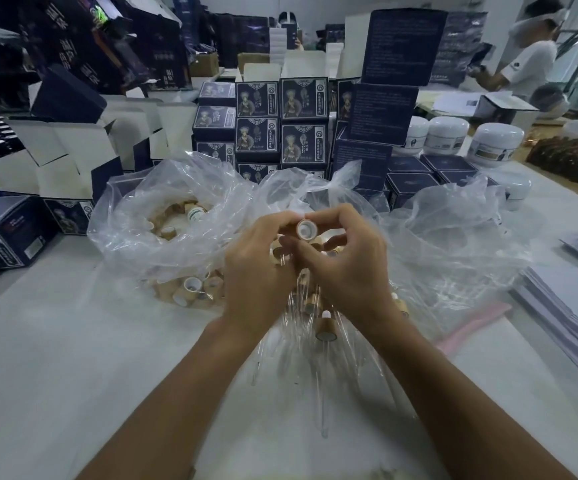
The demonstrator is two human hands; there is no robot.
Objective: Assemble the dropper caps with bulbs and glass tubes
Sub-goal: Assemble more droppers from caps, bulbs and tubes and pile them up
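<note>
While both hands meet over the table (73, 358), one cap (306, 227) sits pinched between them, open end facing near. Left hand (258, 268) and right hand (344, 263) both curl fingers round it; which is nearer, cannot tell. Glass tubes (325, 375) fan nearward below, long axes near-far, number unclear. Loose caps (190, 287): many, left, in a bag (149, 216). Boxes (303, 98) stacked far.

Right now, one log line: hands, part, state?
left hand grips cap | right hand grips cap | dropper cap held over plastic bag, open end toward camera | glass tube fit: cannot tell
</note>
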